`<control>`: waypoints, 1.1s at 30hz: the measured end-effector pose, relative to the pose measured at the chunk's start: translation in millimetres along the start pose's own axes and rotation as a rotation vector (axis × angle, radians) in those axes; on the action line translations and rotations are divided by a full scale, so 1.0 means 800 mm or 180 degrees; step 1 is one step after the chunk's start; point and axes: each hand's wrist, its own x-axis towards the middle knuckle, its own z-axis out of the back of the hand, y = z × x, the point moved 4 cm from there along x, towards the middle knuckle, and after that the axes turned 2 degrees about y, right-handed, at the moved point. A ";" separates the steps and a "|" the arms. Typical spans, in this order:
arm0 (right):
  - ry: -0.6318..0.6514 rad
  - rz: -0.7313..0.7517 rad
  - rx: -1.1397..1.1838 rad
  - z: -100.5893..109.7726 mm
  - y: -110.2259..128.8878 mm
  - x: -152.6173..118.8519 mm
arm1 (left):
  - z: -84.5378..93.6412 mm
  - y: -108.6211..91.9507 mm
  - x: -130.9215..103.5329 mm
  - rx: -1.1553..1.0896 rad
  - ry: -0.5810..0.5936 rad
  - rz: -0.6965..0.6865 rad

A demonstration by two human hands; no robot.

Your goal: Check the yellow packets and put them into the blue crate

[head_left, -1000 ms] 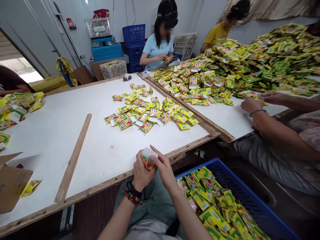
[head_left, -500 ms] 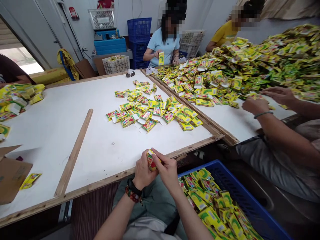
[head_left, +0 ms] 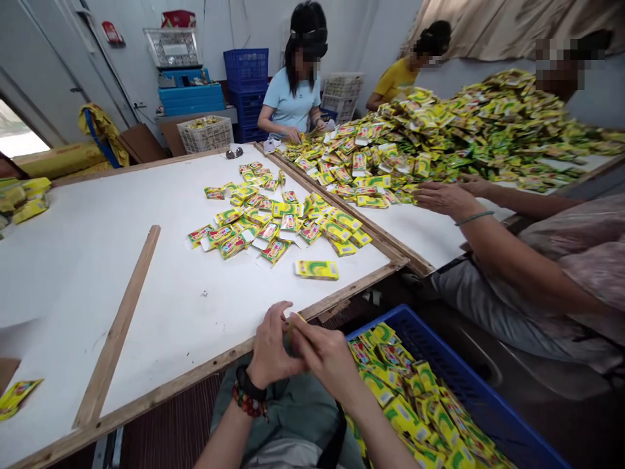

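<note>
My left hand (head_left: 271,344) is curled at the table's near edge, its fingers bent around a small yellow carton (head_left: 299,316). My right hand (head_left: 323,350) meets it there, thumb and fingers closed on the same carton. Most of the carton is hidden by my fingers and blurred. Just beyond my hands, a single yellow carton (head_left: 317,270) lies on the white tabletop (head_left: 195,345). Farther back is a loose group of similar yellow-green cartons (head_left: 273,221), some with white end flaps open.
A blue basket (head_left: 459,374) full of cartons stands at my right. Wooden strips (head_left: 122,319) edge and divide the table. A large heap of packets (head_left: 469,130) covers the right table, near a co-worker's hand (head_left: 446,197). Sunglasses (head_left: 234,153) lie at the far edge.
The view has swung right. A single carton now lies beyond my hands where bare tabletop was. The right-hand co-worker's hands have moved toward the heap; the co-worker in blue has lowered a carton.
</note>
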 end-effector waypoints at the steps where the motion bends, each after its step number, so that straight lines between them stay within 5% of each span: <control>1: 0.0083 -0.0366 -0.0457 0.016 -0.014 -0.008 | 0.000 -0.002 0.000 -0.0043 0.0078 -0.0042; 4: 0.0204 -0.1185 -0.1597 0.061 -0.057 -0.006 | 0.001 0.001 0.000 -0.0179 -0.0056 0.0075; 6: 0.0183 -0.1018 -0.1629 0.069 -0.075 0.027 | -0.001 0.005 0.002 -0.0187 -0.0252 0.0213; 10: 0.0342 -0.0313 -0.0479 0.027 -0.083 0.125 | -0.002 0.017 0.002 -0.0351 -0.0792 0.0587; 13: 0.0523 -0.0075 0.0015 -0.010 -0.067 0.162 | 0.010 0.028 -0.002 -0.0669 -0.1366 0.0843; 15: 0.0618 0.0122 0.0462 -0.027 -0.049 0.155 | 0.018 0.028 -0.003 -0.0745 -0.1411 0.0851; 18: 0.1011 0.0356 0.2199 -0.043 -0.018 0.111 | 0.022 0.019 0.001 -0.0854 -0.0974 0.0729; 21: 0.1057 0.0128 0.3419 -0.056 0.003 0.071 | 0.020 0.011 0.001 -0.0872 -0.0784 0.0640; 30: -0.0635 -0.1045 0.4103 -0.079 0.012 0.049 | 0.012 0.011 -0.005 -0.0116 -0.0824 -0.0194; 33: -0.0689 -0.1050 0.3809 -0.068 0.009 0.047 | 0.011 0.010 -0.003 0.0069 -0.0586 -0.0309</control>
